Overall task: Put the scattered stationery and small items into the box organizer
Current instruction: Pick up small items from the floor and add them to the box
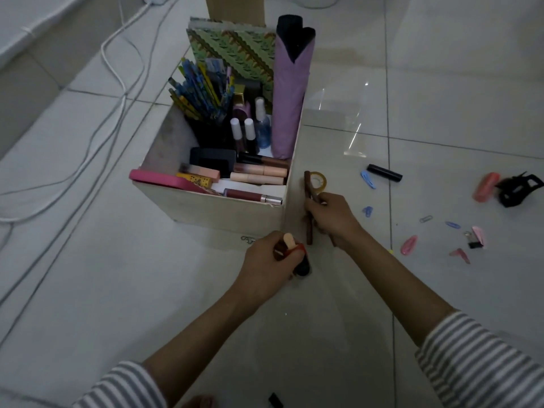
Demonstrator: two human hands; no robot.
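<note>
- The left hand is curling its fingers round a clutch of small items, one of them peach-capped.
- The box organizer is standing just beyond this hand's knuckles.
- The right hand is gripping a thin brown stick, holding it upright just beside the organizer's right wall.
- A yellow tape roll is lying just beyond the right hand's fingers.
- Pink hair clips, a black tube and a black claw clip are lying scattered to that hand's right.
</note>
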